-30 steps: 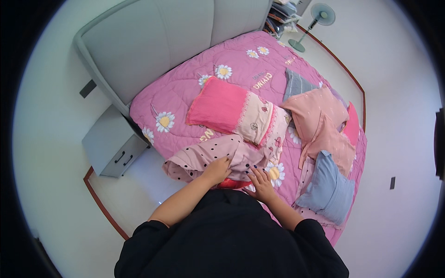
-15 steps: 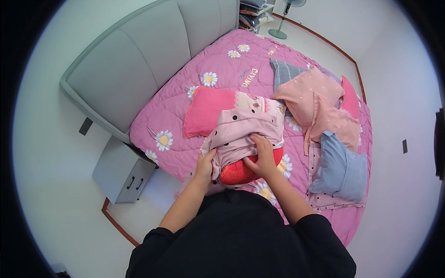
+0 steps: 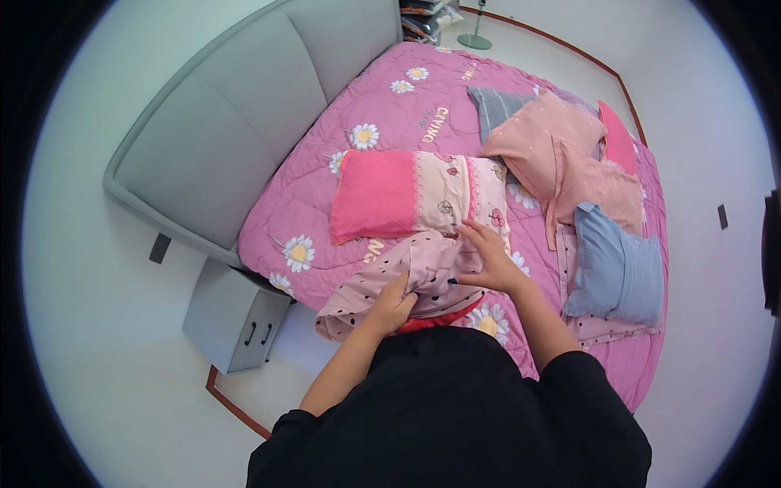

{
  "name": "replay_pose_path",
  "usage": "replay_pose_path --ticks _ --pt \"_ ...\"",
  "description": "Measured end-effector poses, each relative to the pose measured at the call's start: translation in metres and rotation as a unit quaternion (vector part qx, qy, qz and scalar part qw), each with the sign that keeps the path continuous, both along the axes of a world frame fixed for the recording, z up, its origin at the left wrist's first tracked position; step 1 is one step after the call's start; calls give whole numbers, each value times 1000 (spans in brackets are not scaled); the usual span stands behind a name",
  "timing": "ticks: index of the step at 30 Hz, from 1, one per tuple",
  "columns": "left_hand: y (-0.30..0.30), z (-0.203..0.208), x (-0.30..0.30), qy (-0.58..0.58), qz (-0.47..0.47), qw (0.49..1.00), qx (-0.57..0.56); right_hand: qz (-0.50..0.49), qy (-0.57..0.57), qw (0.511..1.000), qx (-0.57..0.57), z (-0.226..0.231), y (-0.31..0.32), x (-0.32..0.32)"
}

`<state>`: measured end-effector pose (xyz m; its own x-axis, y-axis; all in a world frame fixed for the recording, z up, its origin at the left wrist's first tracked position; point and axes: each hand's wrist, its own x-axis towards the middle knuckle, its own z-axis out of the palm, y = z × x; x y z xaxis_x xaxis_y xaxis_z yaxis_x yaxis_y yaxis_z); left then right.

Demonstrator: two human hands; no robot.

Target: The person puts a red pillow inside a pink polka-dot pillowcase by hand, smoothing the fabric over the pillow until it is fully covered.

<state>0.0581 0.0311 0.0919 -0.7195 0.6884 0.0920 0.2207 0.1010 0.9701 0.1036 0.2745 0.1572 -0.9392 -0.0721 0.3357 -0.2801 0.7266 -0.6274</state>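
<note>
A pale pink pillowcase [image 3: 366, 286] with black dots lies bunched in front of me on the near side of the bed. A red plush cushion [image 3: 439, 320] peeks out from under its near edge; most of it is hidden by the cloth and my black shirt. My left hand [image 3: 394, 306] grips a fold of the pillowcase with closed fingers. At the cloth's right end my right hand [image 3: 490, 259] rests with thumb and fingers spread apart. Just beyond lies a pink and cream patterned pillow [image 3: 382, 195].
A pink daisy-print quilt [image 3: 313, 215] covers the bed. On its right side lie a peach pillow [image 3: 549, 134], a blue-grey pillow [image 3: 618, 268] and a grey striped one [image 3: 486, 114]. The grey headboard [image 3: 236, 106] and a nightstand [image 3: 232, 317] stand left; a fan base [image 3: 473, 41] is far off.
The dotted pillowcase has come off the patterned pillow toward me and spread left, covering more of the red cushion. My left hand moved right; my right hand opened wider and shifted slightly right.
</note>
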Motion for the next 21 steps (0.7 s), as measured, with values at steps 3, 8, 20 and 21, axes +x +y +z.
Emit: replay_pose_path --ticks 3,8,20,21 --pt "11 14 0 -27 -44 996 -76 106 -48 993 25 -10 6 6" --pt "23 11 8 -192 -10 976 99 61 -125 987 -86 -24 5 20" --pt "11 -2 43 -326 -92 938 -79 247 -346 853 -302 -30 38 43" --pt "16 -5 53 -250 -109 962 19 172 -397 854 -290 -36 45 42"
